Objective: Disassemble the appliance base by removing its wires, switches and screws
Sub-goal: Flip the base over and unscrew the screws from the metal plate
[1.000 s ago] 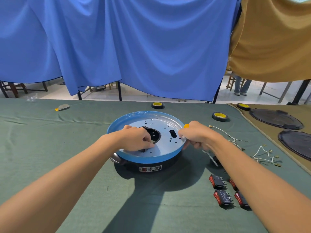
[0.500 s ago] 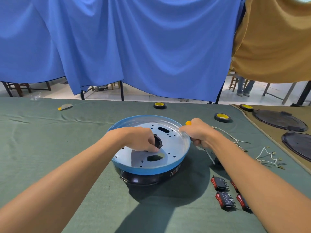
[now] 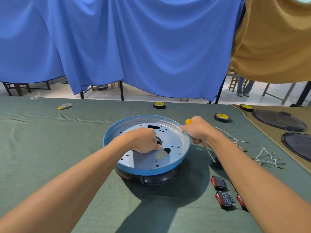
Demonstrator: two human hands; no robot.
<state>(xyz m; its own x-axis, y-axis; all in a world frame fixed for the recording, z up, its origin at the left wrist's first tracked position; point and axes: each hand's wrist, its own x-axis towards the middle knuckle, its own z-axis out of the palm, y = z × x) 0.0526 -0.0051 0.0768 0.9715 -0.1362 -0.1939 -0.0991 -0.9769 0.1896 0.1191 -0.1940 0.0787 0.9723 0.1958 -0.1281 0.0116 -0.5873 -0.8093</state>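
The round appliance base (image 3: 175, 135), a blue-rimmed metal plate on a black body, sits mid-table and is tilted toward me. My left hand (image 3: 144, 142) grips the edge of its central hole, fingers curled in. My right hand (image 3: 199, 132) is at the base's right rim and holds a screwdriver (image 3: 208, 153) with an orange handle end, shaft pointing down to the cloth. Removed red-and-black switches (image 3: 224, 198) lie at front right. Loose white wires (image 3: 267, 157) lie to the right.
Green cloth (image 3: 50, 148) covers the table. Tape rolls (image 3: 159, 105) (image 3: 222, 117) lie behind the base. Two dark round covers (image 3: 279, 120) rest on a brown cloth at far right. A small scraper-like object (image 3: 65, 106) lies at back left. Blue and brown sheets hang behind.
The base has been rotated on the table by both hands: its oval slots and label have swung round, and the plate now tilts more toward me.
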